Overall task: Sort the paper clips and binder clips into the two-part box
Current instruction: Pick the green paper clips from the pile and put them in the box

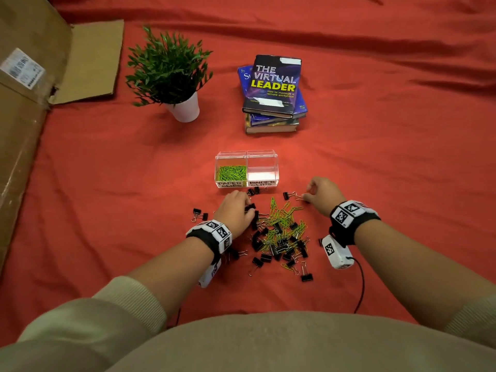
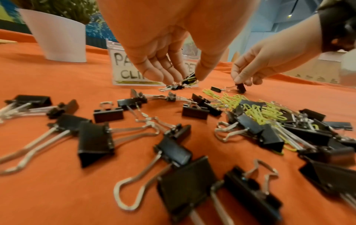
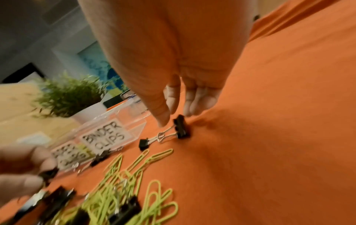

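Observation:
A clear two-part box (image 1: 276, 167) stands on the red cloth. Its left part, labelled PAPER CLIPS, holds green paper clips (image 1: 232, 171); its right part, labelled BINDER CLIPS, holds nothing. In front lies a mixed pile (image 1: 280, 237) of black binder clips and green paper clips. At the pile's far left edge, my left hand (image 2: 187, 78) pinches a black binder clip (image 2: 190, 79) with a green paper clip caught on it. To the right of the pile, my right hand (image 3: 177, 118) pinches another black binder clip (image 3: 180, 127) that still touches the cloth.
A white-potted plant (image 1: 171, 76) and a stack of books (image 1: 273, 95) stand behind the box. A large cardboard box (image 1: 26, 103) fills the left side. Loose binder clips (image 1: 200, 214) lie left of the pile, one more (image 1: 287, 195) near my right hand.

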Demonstrator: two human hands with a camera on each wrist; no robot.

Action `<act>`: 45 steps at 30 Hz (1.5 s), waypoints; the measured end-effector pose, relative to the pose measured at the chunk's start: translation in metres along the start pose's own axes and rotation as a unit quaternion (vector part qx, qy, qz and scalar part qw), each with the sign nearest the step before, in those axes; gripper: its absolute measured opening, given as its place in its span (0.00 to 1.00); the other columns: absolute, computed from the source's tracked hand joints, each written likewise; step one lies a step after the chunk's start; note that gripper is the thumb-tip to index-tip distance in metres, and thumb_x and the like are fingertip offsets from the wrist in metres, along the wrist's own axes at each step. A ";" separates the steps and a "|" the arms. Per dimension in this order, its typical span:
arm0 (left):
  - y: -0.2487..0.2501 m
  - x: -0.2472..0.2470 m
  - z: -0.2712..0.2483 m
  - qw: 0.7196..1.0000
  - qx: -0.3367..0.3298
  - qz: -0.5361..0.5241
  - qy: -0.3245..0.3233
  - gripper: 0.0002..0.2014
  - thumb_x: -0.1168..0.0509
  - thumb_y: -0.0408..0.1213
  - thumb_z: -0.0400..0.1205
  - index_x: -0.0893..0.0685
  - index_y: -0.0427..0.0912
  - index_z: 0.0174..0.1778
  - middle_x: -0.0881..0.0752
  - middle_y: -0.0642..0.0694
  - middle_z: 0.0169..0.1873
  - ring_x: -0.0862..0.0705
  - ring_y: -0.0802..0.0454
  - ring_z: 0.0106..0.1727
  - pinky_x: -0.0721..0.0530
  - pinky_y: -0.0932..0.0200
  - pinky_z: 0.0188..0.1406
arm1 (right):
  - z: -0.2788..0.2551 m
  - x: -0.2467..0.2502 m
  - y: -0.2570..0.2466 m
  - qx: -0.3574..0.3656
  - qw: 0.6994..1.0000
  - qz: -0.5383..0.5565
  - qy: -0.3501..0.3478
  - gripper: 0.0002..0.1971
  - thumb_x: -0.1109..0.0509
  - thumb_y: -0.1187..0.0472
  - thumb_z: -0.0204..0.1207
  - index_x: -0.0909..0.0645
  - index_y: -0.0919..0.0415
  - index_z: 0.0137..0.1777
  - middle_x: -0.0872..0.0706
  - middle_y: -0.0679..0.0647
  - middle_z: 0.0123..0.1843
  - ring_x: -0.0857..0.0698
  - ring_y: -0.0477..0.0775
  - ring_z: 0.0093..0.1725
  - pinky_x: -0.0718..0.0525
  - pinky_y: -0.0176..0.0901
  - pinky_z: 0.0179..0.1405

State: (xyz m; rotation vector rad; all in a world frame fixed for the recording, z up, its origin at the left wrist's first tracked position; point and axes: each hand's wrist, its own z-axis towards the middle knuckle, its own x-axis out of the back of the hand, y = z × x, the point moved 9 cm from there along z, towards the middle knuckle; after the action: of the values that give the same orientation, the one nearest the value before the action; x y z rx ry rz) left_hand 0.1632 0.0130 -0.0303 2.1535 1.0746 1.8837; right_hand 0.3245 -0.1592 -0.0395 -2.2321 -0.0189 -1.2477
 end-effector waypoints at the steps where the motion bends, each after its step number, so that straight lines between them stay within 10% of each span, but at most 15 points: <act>1: -0.003 0.002 0.000 1.000 0.006 0.003 -0.001 0.07 0.36 0.40 0.80 0.22 0.44 0.51 0.22 0.49 0.49 0.24 0.50 0.55 0.23 0.56 0.57 | 0.000 0.000 -0.008 0.020 0.999 -0.019 0.017 0.07 0.26 0.59 0.73 0.21 0.60 0.45 0.23 0.52 0.45 0.23 0.53 0.46 0.26 0.42 0.46; 9: 0.014 -0.002 -0.003 0.996 -0.028 0.085 -0.002 0.12 0.37 0.35 0.79 0.23 0.42 0.58 0.23 0.46 0.56 0.26 0.47 0.59 0.26 0.55 0.60 | -0.014 -0.060 -0.074 0.105 0.992 -0.061 -0.040 0.18 0.30 0.53 0.76 0.21 0.63 0.60 0.20 0.56 0.57 0.21 0.53 0.56 0.20 0.43 0.62; 15: -0.003 0.000 -0.001 0.999 0.036 0.002 0.003 0.12 0.38 0.27 0.77 0.20 0.44 0.54 0.22 0.48 0.55 0.26 0.49 0.61 0.25 0.53 0.65 | -0.012 -0.056 -0.062 0.121 0.985 -0.114 -0.049 0.12 0.37 0.74 0.73 0.20 0.66 0.55 0.19 0.59 0.56 0.22 0.58 0.59 0.20 0.45 0.59; 20: -0.049 0.016 -0.007 0.986 0.133 -0.090 0.046 0.12 0.39 0.24 0.77 0.19 0.46 0.48 0.22 0.49 0.50 0.21 0.48 0.56 0.20 0.49 0.64 | -0.023 -0.055 -0.060 0.170 0.974 -0.134 -0.060 0.13 0.36 0.64 0.76 0.21 0.64 0.60 0.19 0.58 0.57 0.25 0.57 0.62 0.22 0.49 0.67; 27: -0.043 0.005 -0.015 0.996 0.079 -0.029 0.007 0.11 0.33 0.36 0.79 0.17 0.50 0.56 0.24 0.50 0.51 0.25 0.50 0.58 0.23 0.54 0.63 | -0.048 -0.083 -0.075 0.200 0.965 -0.139 -0.094 0.21 0.29 0.57 0.73 0.25 0.61 0.65 0.26 0.53 0.62 0.27 0.53 0.64 0.24 0.46 0.71; 41: -0.032 -0.004 -0.010 0.995 0.066 0.071 0.009 0.07 0.36 0.42 0.82 0.18 0.42 0.47 0.21 0.46 0.51 0.25 0.46 0.58 0.26 0.53 0.62 | -0.056 -0.093 -0.070 0.113 0.968 -0.150 -0.167 0.13 0.34 0.60 0.80 0.22 0.68 0.60 0.19 0.62 0.59 0.21 0.60 0.60 0.20 0.49 0.63; 45: -0.030 -0.003 -0.013 0.997 0.053 0.049 -0.006 0.05 0.38 0.38 0.83 0.21 0.40 0.47 0.22 0.44 0.50 0.24 0.47 0.55 0.25 0.54 0.58 | -0.052 -0.086 -0.060 0.036 0.981 -0.028 -0.190 0.07 0.32 0.60 0.79 0.20 0.62 0.52 0.14 0.55 0.48 0.16 0.51 0.43 0.15 0.44 0.45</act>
State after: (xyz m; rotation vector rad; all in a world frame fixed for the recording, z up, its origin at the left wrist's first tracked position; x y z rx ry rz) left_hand 0.1388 0.0288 -0.0445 2.3116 1.1101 1.8915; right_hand 0.2189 -0.1126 -0.0584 -2.3860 -0.2719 -0.8164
